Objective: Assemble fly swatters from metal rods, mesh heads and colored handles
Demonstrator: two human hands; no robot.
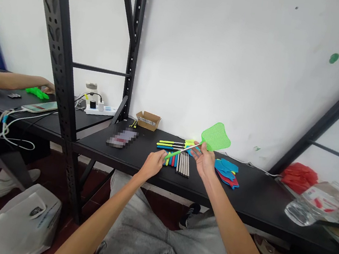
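Note:
A green fly swatter [216, 136] is held up at a slant over the shelf, its meshed head at the upper right. My left hand [153, 164] is closed around its green handle. Where the metal rod meets the head, my right hand [205, 162] grips it between thumb and fingers. Under it lie yellow and blue fly swatters [166, 144], partly hidden by my hands. Several bare metal rods [184, 165] lie side by side, next to coloured handles [170, 160]. Right of my right hand is a loose pile of blue, yellow and red swatter heads [227, 170].
A small cardboard box [148, 121] and a blurred-out flat item [122, 137] are on the left of the black shelf [251, 198]. A plastic bottle [314, 205] and red bag [299, 179] are at right. Past the upright post [59, 52], another person's arm [8, 80] reaches over a table.

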